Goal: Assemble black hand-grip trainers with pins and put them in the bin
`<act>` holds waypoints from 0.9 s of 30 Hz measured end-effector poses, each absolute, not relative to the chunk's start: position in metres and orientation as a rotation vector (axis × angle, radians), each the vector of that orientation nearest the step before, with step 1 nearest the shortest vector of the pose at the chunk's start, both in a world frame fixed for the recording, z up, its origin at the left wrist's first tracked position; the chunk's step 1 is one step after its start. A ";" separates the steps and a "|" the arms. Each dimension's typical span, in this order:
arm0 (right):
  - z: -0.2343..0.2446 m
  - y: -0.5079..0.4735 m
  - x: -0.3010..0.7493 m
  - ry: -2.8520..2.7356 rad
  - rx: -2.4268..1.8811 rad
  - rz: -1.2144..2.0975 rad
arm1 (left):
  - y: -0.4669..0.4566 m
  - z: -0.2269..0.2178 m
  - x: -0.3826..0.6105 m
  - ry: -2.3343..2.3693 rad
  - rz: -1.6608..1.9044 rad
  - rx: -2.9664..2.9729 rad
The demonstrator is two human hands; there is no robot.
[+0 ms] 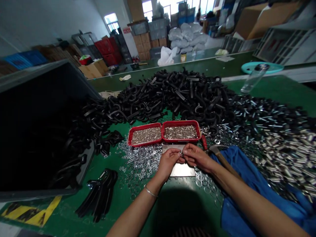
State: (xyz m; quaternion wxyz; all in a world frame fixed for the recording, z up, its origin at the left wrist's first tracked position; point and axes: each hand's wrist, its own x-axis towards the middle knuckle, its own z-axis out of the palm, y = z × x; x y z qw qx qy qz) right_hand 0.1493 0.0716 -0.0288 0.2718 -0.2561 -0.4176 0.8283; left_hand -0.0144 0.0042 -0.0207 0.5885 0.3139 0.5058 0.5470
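My left hand (171,160) and my right hand (196,156) meet above a flat metal plate (181,170) on the green bench. Their fingertips pinch together on a small metal part (181,153), too small to name and mostly covered by the fingers. Just beyond the plate stand two red trays, the left tray (144,144) and the right tray (181,141), both filled with tiny metal pins. Loose washers (145,161) lie scattered left of my left hand. Larger metal rings (203,179) are spread below my right wrist.
A big pile of black curved handles (172,92) spans the back. On the right are a hammer (224,159), blue cloth (237,171), metal sleeves (291,154) and black-headed bolts (266,113). A dark crate (44,131) lies at left, near bundled black parts (101,194).
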 end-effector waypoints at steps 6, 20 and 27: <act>-0.029 0.075 0.154 -0.963 -0.782 2.399 | 0.000 -0.020 -0.016 1.176 1.194 0.876; -0.017 0.062 0.154 -1.529 -1.004 2.001 | -0.036 -0.010 -0.031 1.602 0.679 2.110; -0.006 0.064 0.161 -1.661 -0.977 1.728 | -0.056 0.047 -0.176 2.507 0.587 1.628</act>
